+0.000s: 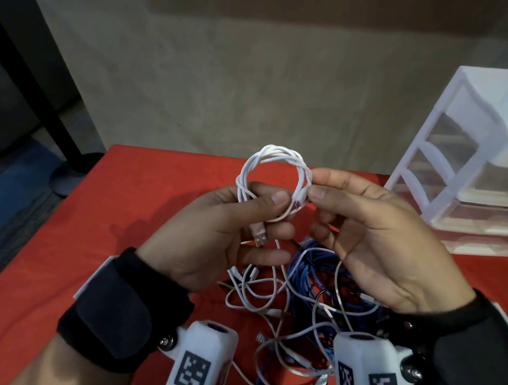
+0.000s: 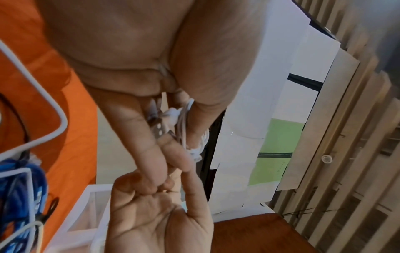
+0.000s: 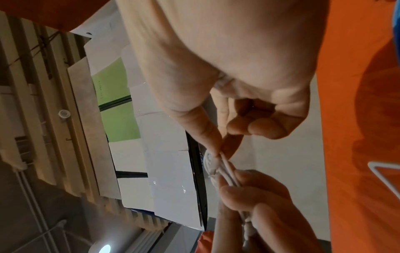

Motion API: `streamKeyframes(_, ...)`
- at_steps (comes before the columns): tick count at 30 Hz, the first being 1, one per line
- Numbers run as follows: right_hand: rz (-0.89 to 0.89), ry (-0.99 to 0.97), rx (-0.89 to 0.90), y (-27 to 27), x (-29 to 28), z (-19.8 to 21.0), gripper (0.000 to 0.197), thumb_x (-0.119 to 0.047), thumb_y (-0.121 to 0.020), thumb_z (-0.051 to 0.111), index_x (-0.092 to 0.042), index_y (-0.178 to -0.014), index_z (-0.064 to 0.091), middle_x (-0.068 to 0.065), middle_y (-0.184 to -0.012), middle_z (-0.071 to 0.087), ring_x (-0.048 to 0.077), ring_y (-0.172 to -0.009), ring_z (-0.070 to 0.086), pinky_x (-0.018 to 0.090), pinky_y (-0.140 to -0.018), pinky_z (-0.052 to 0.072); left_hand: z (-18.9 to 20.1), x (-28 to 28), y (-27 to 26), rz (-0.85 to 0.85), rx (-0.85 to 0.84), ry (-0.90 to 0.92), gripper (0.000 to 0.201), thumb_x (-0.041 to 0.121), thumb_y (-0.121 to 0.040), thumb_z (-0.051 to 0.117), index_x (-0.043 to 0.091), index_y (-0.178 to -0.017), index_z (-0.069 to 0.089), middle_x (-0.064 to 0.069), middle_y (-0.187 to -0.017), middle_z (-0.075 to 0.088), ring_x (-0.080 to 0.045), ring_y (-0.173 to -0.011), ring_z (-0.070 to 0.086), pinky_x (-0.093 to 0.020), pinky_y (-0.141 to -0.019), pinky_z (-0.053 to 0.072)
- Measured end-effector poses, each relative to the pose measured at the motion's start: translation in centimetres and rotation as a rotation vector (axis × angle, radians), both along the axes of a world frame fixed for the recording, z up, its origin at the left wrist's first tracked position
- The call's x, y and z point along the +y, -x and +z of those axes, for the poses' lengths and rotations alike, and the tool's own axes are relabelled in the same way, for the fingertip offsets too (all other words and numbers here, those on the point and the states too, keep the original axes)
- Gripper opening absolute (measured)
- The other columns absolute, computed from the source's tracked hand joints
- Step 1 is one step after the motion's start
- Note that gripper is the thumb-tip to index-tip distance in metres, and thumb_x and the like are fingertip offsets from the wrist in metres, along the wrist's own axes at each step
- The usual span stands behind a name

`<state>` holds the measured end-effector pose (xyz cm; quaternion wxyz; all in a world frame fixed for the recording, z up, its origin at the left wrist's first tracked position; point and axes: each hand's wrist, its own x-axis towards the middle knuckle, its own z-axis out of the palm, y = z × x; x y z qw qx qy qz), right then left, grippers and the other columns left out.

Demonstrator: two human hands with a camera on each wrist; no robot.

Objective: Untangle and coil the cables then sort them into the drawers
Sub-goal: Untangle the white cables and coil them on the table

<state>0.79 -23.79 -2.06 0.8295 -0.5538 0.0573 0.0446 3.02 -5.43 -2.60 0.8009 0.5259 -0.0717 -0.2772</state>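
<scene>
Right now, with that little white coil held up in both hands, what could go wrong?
The white coil is held only by pinches: the left hand grips its bottom, the right hand nips its side. If either slips, the loops may spring apart. The USB plug hangs loose below the left thumb and could unwind. A dropped coil would likely land in the tangled pile of blue and white cables beneath and snag again.

A coiled cable [image 1: 272,175] is held up above the table [image 1: 156,186], the left hand [image 1: 224,237] at its near side and the right hand [image 1: 370,233] at its right side. Beneath both hands a cable tangle [image 1: 307,296] lies on the table. A drawer unit [image 1: 489,165] stands at the far right, apparently on the table's far corner.
</scene>
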Motion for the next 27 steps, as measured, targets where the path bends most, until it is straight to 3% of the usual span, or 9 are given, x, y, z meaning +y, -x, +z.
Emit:
streamKeyframes(4, 0.02, -0.024, 0.013, 0.1, 0.2, 0.0, 0.029, -0.008, -0.075, 0.071, -0.01, -0.105, 0.069, 0.002, -0.081, 0.065, 0.01, -0.069, 0.049, 0.03, -0.069, 0.041, -0.4, -0.3, 0.0, 0.011, 0.03, 0.008, 0.01, 0.022, -0.084, 0.066, 0.017, -0.092, 0.069, 0.002, -0.073, 0.065, -0.006, -0.065, 0.066, -0.03, -0.06, 0.061)
streamKeyframes(10, 0.145, -0.089, -0.05, 0.6, 0.3, 0.0, 0.048, -0.01, -0.089, 0.069, -0.002, -0.135, 0.057, 0.019, -0.104, 0.064, 0.026, -0.084, 0.063, 0.035, -0.076, 0.044, -0.3, -0.1, -0.2, -0.042, 0.055, 0.052, 0.014, 0.02, -0.083, 0.064, 0.02, -0.08, 0.078, 0.0, -0.069, 0.063, -0.005, -0.063, 0.064, -0.026, -0.064, 0.06)
streamKeyframes(13, 0.175, -0.052, -0.075, 0.6, 0.3, 0.0, 0.05, -0.017, -0.092, 0.068, 0.001, -0.137, 0.055, 0.021, -0.11, 0.059, 0.024, -0.085, 0.063, 0.033, -0.073, 0.042, -0.3, -0.3, 0.0, -0.032, 0.049, 0.059, 0.013, 0.017, -0.083, 0.065, 0.013, -0.088, 0.076, -0.001, -0.07, 0.064, -0.005, -0.063, 0.064, -0.026, -0.066, 0.061)
streamKeyframes(17, 0.048, 0.03, -0.109, 0.3, 0.5, -0.1, 0.058, -0.018, -0.08, 0.074, 0.0, -0.132, 0.056, 0.019, -0.103, 0.059, 0.02, -0.076, 0.056, 0.033, -0.065, 0.038, -0.8, -0.6, 0.0, 0.044, 0.01, 0.032, 0.012, 0.015, -0.081, 0.066, 0.009, -0.091, 0.07, -0.001, -0.075, 0.066, -0.008, -0.064, 0.064, -0.028, -0.066, 0.06)
streamKeyframes(21, -0.014, 0.273, -0.238, 0.3, 1.1, -0.3, 0.052, -0.019, -0.077, 0.079, -0.014, -0.125, 0.06, 0.012, -0.095, 0.072, 0.024, -0.077, 0.062, 0.032, -0.063, 0.045, -1.0, -0.7, -0.1, 0.081, -0.065, -0.017, 0.013, 0.016, -0.084, 0.066, 0.009, -0.093, 0.073, -0.002, -0.081, 0.069, -0.01, -0.067, 0.065, -0.028, -0.067, 0.059)
streamKeyframes(23, 0.004, 0.261, -0.232, 0.2, 1.0, -0.4, 0.043, -0.015, -0.082, 0.076, -0.012, -0.122, 0.064, 0.011, -0.094, 0.074, 0.029, -0.077, 0.062, 0.033, -0.062, 0.045, -0.9, -0.6, -0.2, 0.067, -0.083, -0.039, 0.021, 0.024, -0.087, 0.064, 0.009, -0.098, 0.074, -0.006, -0.088, 0.07, -0.014, -0.073, 0.067, -0.031, -0.07, 0.059)
streamKeyframes(27, -0.065, 0.142, -0.196, -0.1, 0.1, -0.5, 0.028, -0.006, -0.086, 0.073, -0.006, -0.114, 0.069, 0.021, -0.098, 0.07, 0.029, -0.078, 0.055, 0.035, -0.062, 0.041, -0.7, 0.1, -0.9, 0.038, -0.025, -0.041, 0.047, 0.041, -0.091, 0.054, 0.005, -0.12, 0.063, -0.017, -0.114, 0.072, -0.029, -0.104, 0.071, -0.04, -0.08, 0.061)
